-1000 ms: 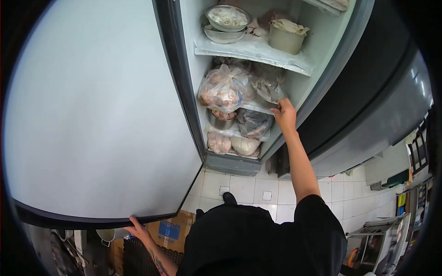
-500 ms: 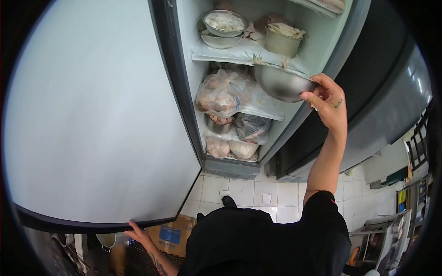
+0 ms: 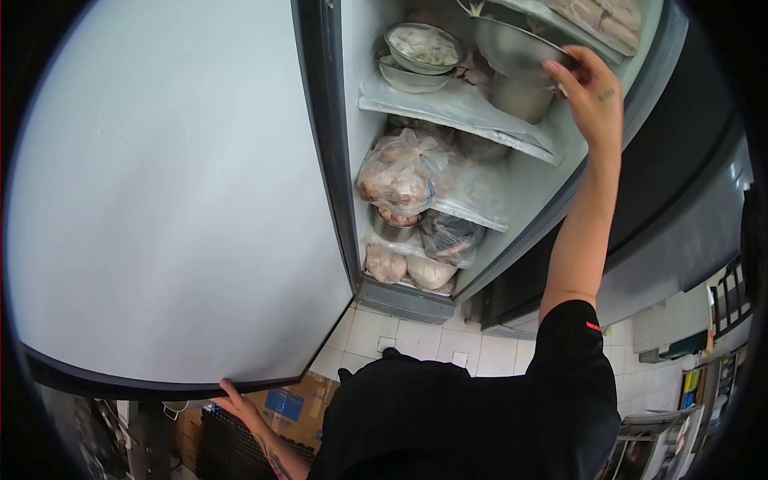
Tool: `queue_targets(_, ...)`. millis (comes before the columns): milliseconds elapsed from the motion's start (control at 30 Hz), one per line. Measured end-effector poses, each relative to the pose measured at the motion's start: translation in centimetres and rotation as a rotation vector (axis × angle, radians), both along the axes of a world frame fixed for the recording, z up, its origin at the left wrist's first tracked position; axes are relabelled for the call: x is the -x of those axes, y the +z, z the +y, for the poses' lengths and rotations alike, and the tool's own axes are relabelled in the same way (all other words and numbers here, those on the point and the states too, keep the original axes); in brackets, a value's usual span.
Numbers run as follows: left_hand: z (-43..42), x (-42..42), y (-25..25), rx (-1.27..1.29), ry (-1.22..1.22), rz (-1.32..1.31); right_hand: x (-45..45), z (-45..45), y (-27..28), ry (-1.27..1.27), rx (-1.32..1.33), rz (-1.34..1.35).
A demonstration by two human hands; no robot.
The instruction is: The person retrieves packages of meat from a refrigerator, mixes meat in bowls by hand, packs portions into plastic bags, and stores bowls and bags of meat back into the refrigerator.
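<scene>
With my right hand (image 3: 588, 84) I grip the rim of a metal bowl (image 3: 516, 50), thumb outside and fingers over the edge. Pale pointed bits stick up over its far rim; the rest of its contents is hidden. The bowl is raised in front of the upper shelf (image 3: 448, 108), partly covering a metal pot (image 3: 520, 98) there. Left of it, a bowl of white pieces (image 3: 424, 48) is stacked on another bowl (image 3: 412, 78). My left hand (image 3: 236, 402) holds the lower edge of the open fridge door (image 3: 176, 208).
Lower shelves hold a knotted plastic bag (image 3: 400, 172), a small metal pot (image 3: 394, 226), a dark bag (image 3: 452, 238) and pale bags (image 3: 430, 272). Wrapped packs (image 3: 600, 22) lie on the top shelf. A dark appliance (image 3: 664, 184) stands at right; a cardboard box (image 3: 308, 412) is below the door.
My right hand has lifted the metal bowl from the middle-shelf level to the upper shelf, in front of the pot. My left hand stays on the door edge.
</scene>
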State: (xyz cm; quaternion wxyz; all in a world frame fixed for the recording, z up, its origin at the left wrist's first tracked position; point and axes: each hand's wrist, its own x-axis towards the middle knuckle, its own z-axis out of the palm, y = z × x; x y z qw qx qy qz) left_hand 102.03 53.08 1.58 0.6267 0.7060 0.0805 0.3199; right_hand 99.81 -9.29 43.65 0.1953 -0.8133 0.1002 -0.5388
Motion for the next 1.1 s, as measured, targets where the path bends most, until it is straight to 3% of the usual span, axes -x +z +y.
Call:
queue_targets(67,0.4,-0.2,-1.0,-0.012,0.01,-0.018,-3.0,-1.7,0.4,-0.029,-0.015,0.013)
queue_targets(200,1.0,0.1,-1.9,-0.049,0.006,-0.021,-9.9,-5.7,-0.5,-0.114,0.214,0.044)
queue_targets(333,-0.5,1.1,-0.3,-0.002,-0.001,0.014,-17.4,-11.7,-1.8,-0.232,0.315,-0.043)
queue_targets(367,-1.0,1.4,0.3,-0.049,0.019,0.009,-18.5,-11.8,-1.3,-0.233,0.164,0.068)
queue_targets(500,-1.3,1.7,-0.1,-0.065,0.025,-0.026,-24.1,-15.2,-1.3,-0.416,0.284,0.197)
queue_targets(567,-1.5,2.1,-0.1,-0.076,0.049,-0.009,-25.8,-16.5,-1.5,-0.471,0.297,0.443)
queue_targets(700,-1.6,2.5,-0.5,-0.066,0.054,-0.007,-29.3,-20.1,-2.8,-0.438,0.274,0.583)
queue_targets(800,-1.4,2.7,-1.1,-0.027,0.036,-0.012,-30.3,-20.9,-3.6,-0.27,0.497,0.588)
queue_targets(867,-1.2,2.9,-1.6,-0.032,0.04,-0.01,-29.9,-20.8,-3.5,-0.323,0.242,0.713)
queue_targets(900,-1.1,2.9,-1.7,-0.038,0.039,-0.011,-29.9,-21.2,-3.6,-0.325,0.239,0.714)
queue_targets(967,-1.0,2.6,-1.6,-0.047,0.03,-0.014,-30.2,-22.2,-3.7,-0.191,0.468,0.42)
queue_targets(1000,-1.1,2.6,-1.5,-0.038,0.025,-0.037,-30.5,-22.6,-3.3,-0.196,0.465,0.42)
queue_targets(1100,-1.0,2.4,-1.3,-0.019,0.012,-0.035,-30.2,-22.7,-2.3,-0.273,0.326,0.658)
